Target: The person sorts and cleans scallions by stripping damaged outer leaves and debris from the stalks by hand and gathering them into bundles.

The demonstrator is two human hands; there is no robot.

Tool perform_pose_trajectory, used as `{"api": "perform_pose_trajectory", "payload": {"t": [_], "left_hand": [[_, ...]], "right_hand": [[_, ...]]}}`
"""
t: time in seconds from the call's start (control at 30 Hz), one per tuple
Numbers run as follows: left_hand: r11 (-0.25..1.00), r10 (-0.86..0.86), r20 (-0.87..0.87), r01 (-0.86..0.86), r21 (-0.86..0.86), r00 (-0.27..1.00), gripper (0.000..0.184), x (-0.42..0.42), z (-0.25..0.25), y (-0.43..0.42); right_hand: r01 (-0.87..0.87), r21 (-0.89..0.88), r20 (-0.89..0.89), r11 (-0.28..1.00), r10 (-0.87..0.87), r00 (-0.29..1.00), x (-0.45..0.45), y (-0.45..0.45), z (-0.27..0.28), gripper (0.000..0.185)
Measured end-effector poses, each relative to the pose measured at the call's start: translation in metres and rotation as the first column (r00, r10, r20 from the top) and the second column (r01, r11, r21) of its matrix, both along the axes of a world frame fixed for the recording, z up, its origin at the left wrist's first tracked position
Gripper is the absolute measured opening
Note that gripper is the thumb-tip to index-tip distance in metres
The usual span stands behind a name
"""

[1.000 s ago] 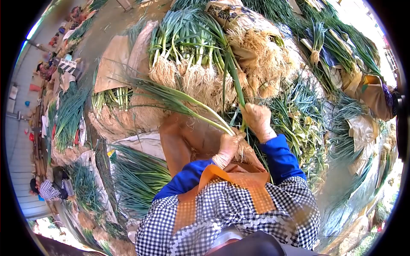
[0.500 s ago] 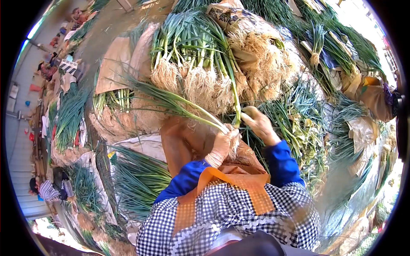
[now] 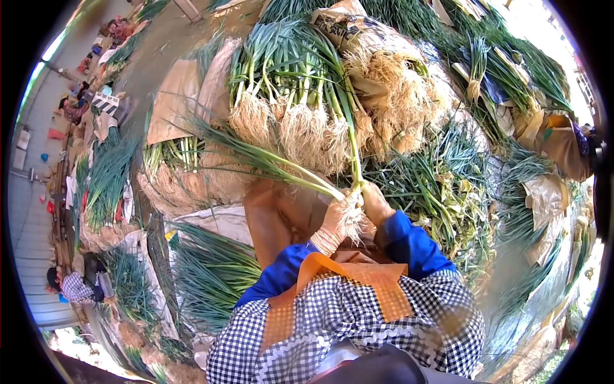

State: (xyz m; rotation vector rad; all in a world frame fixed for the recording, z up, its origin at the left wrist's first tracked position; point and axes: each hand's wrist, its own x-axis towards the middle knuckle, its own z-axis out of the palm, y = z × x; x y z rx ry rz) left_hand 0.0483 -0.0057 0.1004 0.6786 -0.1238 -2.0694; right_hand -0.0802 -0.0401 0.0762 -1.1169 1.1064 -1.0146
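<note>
My left hand (image 3: 331, 225) is closed around the root ends of green onions (image 3: 307, 176), their stalks fanning up and to the left and one standing upright. Pale stringy roots (image 3: 350, 216) spill over its fingers. My right hand (image 3: 376, 203) is pressed close beside it, its fingers pinched at the base of the upright green onion (image 3: 354, 157). Just beyond both hands lies a pile of green onions (image 3: 300, 125) with bushy roots toward me. An orange-brown apron (image 3: 364, 249) covers my lap under the hands.
Trimmed leaves (image 3: 441, 192) are heaped at the right. A printed sack (image 3: 352, 29) lies over rooted onions at the back. More green onions (image 3: 211, 269) lie by my left side. People (image 3: 77, 285) sit far left, and a grey post (image 3: 187, 9) stands behind.
My right hand has moved down and left, against the left hand at the stalk base. The left hand has turned slightly, showing more of the roots.
</note>
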Motion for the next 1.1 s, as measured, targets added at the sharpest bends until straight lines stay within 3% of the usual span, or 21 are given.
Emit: {"api": "perform_pose_trajectory", "payload": {"t": [0.03,0.07,0.13,0.2,0.23,0.27,0.3,0.37,0.43,0.53,0.57,0.67,0.7,0.77,0.8,0.83,0.9,0.97,1.03,1.07,1.1], "left_hand": [[1.000,0.015,0.039,-0.014,-0.013,0.999,0.006,0.000,0.001,0.000],[0.998,-0.069,0.062,0.069,-0.003,0.996,0.006,0.007,0.000,0.004],[1.000,-0.030,-0.026,0.030,-0.003,0.999,0.005,0.008,0.010,0.004],[0.987,0.147,-0.028,-0.145,0.064,0.989,0.006,0.002,0.046,0.000],[0.995,-0.041,0.028,0.043,-0.093,0.999,0.006,0.015,0.026,-0.003],[0.998,0.002,0.043,0.001,-0.067,0.999,0.005,0.008,0.020,-0.004],[0.999,0.040,0.064,-0.037,-0.038,0.997,0.004,0.001,0.014,-0.001],[0.999,0.004,0.066,0.000,-0.051,0.998,0.004,0.001,0.010,0.001],[0.996,-0.030,0.112,0.038,-0.076,0.993,0.004,0.003,0.003,0.000],[0.992,0.128,0.220,-0.122,-0.040,0.967,0.008,0.004,-0.026,0.000],[0.991,0.131,0.221,-0.125,-0.042,0.966,0.008,0.003,-0.031,0.000],[0.987,0.156,0.186,-0.147,-0.065,0.970,0.009,0.003,-0.030,0.001],[0.982,0.186,0.169,-0.177,-0.064,0.968,0.009,-0.002,-0.017,0.003],[0.960,0.216,0.421,-0.112,-0.258,0.881,0.016,0.005,-0.012,-0.003],[0.953,0.145,0.578,0.044,-0.300,0.803,0.023,0.015,0.008,-0.007],[0.996,0.012,0.329,0.020,-0.092,0.944,0.023,0.025,0.012,-0.015],[0.958,-0.230,-0.194,0.187,-0.215,0.954,0.026,0.046,0.014,-0.030],[0.979,-0.199,-0.041,0.196,-0.056,0.979,0.030,0.052,0.052,-0.028],[0.955,-0.294,-0.126,0.286,-0.079,0.948,0.028,0.064,0.067,-0.026],[0.909,-0.364,-0.009,0.353,-0.219,0.931,0.026,0.077,0.110,-0.026],[0.904,-0.359,-0.048,0.334,-0.266,0.932,0.024,0.090,0.125,-0.029]], "right_hand": [[-0.122,-0.217,-0.341,0.969,0.041,0.939,-0.009,0.008,-0.002,0.039],[-0.125,-0.216,-0.340,0.968,0.045,0.939,-0.029,0.012,-0.006,0.039],[-0.243,0.135,-0.852,0.961,0.238,0.466,-0.099,0.022,-0.018,0.039],[-0.110,0.393,-0.917,0.913,0.398,0.027,-0.138,0.029,-0.015,0.041],[-0.021,0.453,-0.890,0.891,0.451,-0.060,-0.147,0.027,-0.008,0.041],[-0.171,0.280,-0.957,0.945,0.288,0.026,-0.131,0.021,0.008,0.041],[-0.116,0.007,-0.898,0.993,0.057,0.437,-0.109,0.019,0.022,0.039],[-0.050,-0.149,-0.348,0.988,-0.006,0.937,-0.044,0.007,0.053,0.031],[-0.136,0.073,-0.227,0.988,0.150,0.962,-0.008,0.001,0.061,0.026],[-0.127,-0.505,-0.694,0.854,-0.314,0.648,0.016,-0.006,0.054,0.034],[-0.171,-0.586,-0.748,0.792,-0.448,0.490,0.020,-0.006,0.053,0.032],[-0.285,-0.710,-0.699,0.644,-0.595,0.396,0.018,-0.004,0.062,0.021],[-0.344,-0.678,-0.735,0.650,-0.577,0.356,0.011,-0.005,0.031,0.016],[-0.636,-0.418,-0.878,0.648,-0.467,0.102,0.012,0.024,0.087,0.013],[-0.736,-0.509,-0.830,0.446,-0.482,0.282,0.006,0.036,0.082,0.014],[-0.696,-0.530,-0.828,0.485,-0.121,0.547,0.004,0.047,0.099,0.019],[-0.746,0.001,-0.793,0.666,0.455,0.404,-0.032,0.050,0.102,0.025],[-0.646,0.243,-0.959,0.723,0.278,-0.049,-0.074,0.034,0.068,0.027],[-0.340,0.219,-0.975,0.914,0.199,-0.095,-0.098,0.025,0.053,0.029],[-0.394,-0.072,-0.982,0.916,0.005,0.190,-0.111,0.024,0.027,0.031],[-0.539,-0.108,-0.950,0.836,0.072,0.303,-0.128,0.013,-0.020,0.031]]}}
